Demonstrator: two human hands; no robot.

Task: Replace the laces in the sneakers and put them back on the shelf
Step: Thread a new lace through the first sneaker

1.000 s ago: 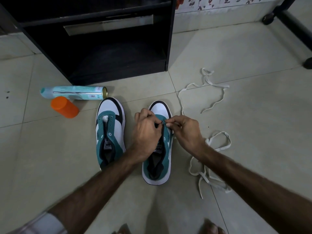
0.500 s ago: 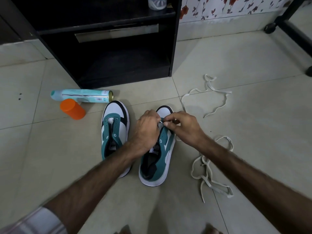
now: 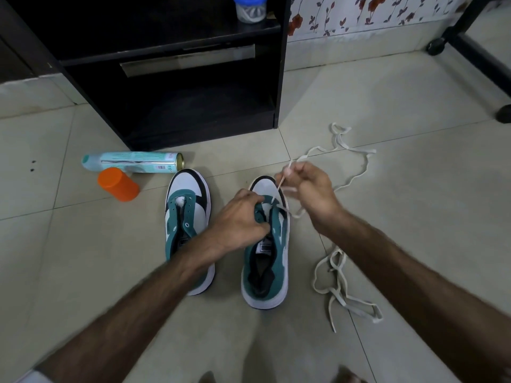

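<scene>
Two teal, white and black sneakers stand side by side on the tiled floor. The left sneaker [image 3: 188,217] has bare eyelets. My left hand [image 3: 240,219] grips the teal eyelet flap of the right sneaker [image 3: 266,261]. My right hand [image 3: 309,189] is raised above that shoe's toe and pinches a white lace [image 3: 356,175], which runs taut down to the front eyelets and trails off across the floor to the right. A second white lace [image 3: 336,283] lies tangled on the floor beside the right sneaker.
A black shelf unit [image 3: 171,78] stands just behind the sneakers, a clear jar with a blue lid [image 3: 250,8] on its upper board. A pale green spray can [image 3: 132,161] and an orange cap [image 3: 117,185] lie at the left. Black furniture legs [image 3: 484,56] run along the right.
My right hand has lifted up and back from the eyelets, pulling the lace through the right sneaker. My left hand stays on the shoe. The view has tilted upward a little.
</scene>
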